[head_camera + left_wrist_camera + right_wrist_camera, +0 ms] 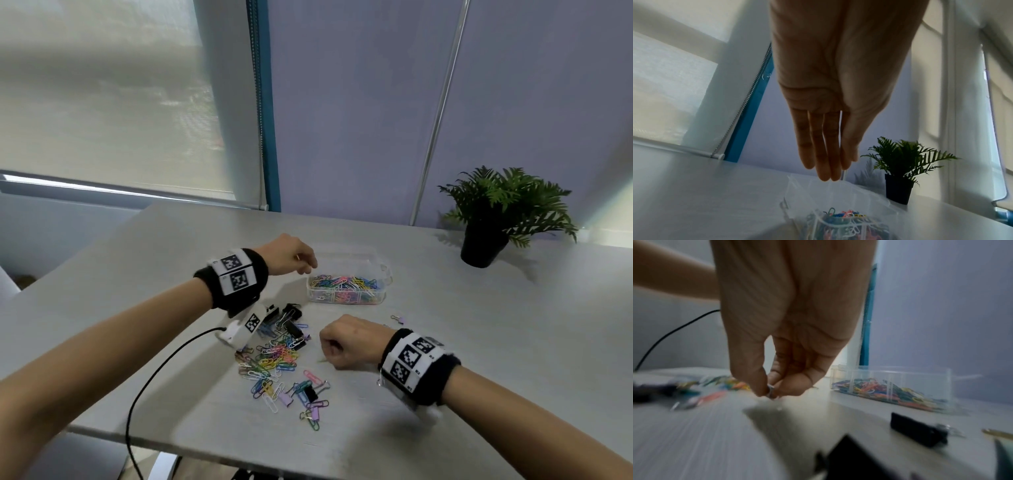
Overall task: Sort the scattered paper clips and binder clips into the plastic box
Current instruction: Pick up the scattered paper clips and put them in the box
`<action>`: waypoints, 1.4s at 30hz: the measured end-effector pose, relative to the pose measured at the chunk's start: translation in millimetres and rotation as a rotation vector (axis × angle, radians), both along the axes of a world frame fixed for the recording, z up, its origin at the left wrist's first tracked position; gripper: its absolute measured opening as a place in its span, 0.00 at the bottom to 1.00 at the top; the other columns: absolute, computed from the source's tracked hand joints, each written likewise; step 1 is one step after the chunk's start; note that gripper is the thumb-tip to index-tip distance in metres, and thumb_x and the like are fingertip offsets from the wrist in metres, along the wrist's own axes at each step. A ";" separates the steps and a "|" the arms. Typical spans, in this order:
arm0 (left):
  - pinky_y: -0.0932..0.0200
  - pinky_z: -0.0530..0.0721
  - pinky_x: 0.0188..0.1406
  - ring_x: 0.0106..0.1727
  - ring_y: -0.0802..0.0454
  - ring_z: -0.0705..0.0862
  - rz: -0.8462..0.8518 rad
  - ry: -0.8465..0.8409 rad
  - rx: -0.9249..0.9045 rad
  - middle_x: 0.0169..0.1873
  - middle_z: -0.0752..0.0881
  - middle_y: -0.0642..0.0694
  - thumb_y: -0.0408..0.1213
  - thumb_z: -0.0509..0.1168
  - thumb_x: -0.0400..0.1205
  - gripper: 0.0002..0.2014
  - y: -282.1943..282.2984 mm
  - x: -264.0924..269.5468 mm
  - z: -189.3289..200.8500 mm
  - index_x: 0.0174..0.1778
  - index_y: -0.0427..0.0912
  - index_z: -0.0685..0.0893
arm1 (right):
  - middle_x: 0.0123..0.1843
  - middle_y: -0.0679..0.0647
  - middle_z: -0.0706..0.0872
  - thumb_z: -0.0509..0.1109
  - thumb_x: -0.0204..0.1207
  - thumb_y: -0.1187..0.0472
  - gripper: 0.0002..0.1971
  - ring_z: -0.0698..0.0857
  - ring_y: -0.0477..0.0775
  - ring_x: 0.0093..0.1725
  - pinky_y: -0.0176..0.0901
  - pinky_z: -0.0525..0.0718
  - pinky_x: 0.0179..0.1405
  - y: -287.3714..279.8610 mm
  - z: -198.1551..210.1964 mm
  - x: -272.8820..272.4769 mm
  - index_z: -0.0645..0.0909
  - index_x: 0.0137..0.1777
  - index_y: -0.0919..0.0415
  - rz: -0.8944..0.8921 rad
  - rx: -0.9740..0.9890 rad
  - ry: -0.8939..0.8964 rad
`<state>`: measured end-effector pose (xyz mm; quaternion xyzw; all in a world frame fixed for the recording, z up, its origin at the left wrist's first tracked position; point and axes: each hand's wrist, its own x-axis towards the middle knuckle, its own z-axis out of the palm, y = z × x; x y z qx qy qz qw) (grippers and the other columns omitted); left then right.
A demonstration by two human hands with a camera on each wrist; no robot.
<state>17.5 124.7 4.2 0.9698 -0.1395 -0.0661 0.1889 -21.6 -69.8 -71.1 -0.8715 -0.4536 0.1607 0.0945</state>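
Observation:
The clear plastic box (383,270), partly filled with coloured paper clips, stands mid-table. My left hand (303,263) hovers over its left end; in the left wrist view its fingers (825,162) hang straight and together above the box (797,206), holding nothing I can see. My right hand (329,346) is low over the table, in front of the box. There its thumb and fingertips (764,386) pinch a small silvery clip (771,390), blurred. A pile of loose paper clips (274,358) and black binder clips (291,323) lies to its left.
A potted plant (493,219) stands at the back right by the wall. One small purple binder clip (398,319) lies alone in front of the box. A black cable (154,377) runs off the table's front edge. Black binder clips (918,428) lie near my right wrist.

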 end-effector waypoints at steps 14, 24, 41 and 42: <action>0.69 0.75 0.48 0.46 0.60 0.80 -0.099 0.197 0.187 0.54 0.87 0.42 0.31 0.63 0.81 0.10 28.9 -92.5 -38.6 0.56 0.40 0.84 | 0.60 0.60 0.80 0.65 0.76 0.66 0.11 0.79 0.59 0.61 0.47 0.76 0.60 4.4 32.1 69.5 0.80 0.58 0.63 -0.270 0.154 -0.259; 0.55 0.70 0.74 0.75 0.47 0.71 -0.229 0.156 0.251 0.78 0.66 0.45 0.35 0.65 0.79 0.26 16.9 -132.3 -64.9 0.75 0.49 0.71 | 0.81 0.50 0.65 0.67 0.76 0.59 0.30 0.60 0.53 0.80 0.56 0.72 0.74 31.6 6.0 0.4 0.63 0.78 0.48 0.234 -0.134 -0.162; 0.55 0.72 0.71 0.68 0.42 0.74 -0.147 0.105 0.212 0.68 0.73 0.38 0.32 0.64 0.80 0.21 -11.5 -93.6 -73.7 0.71 0.39 0.74 | 0.73 0.52 0.72 0.62 0.79 0.55 0.19 0.69 0.54 0.72 0.47 0.73 0.62 -26.5 4.1 -7.5 0.72 0.70 0.55 0.022 -0.162 -0.292; 0.58 0.73 0.67 0.66 0.43 0.75 -0.105 0.089 0.185 0.65 0.74 0.38 0.30 0.63 0.79 0.20 -8.8 -93.0 -74.7 0.68 0.38 0.76 | 0.69 0.52 0.75 0.63 0.79 0.55 0.18 0.72 0.54 0.68 0.45 0.75 0.55 -20.9 4.9 -11.3 0.73 0.68 0.55 0.003 -0.113 -0.271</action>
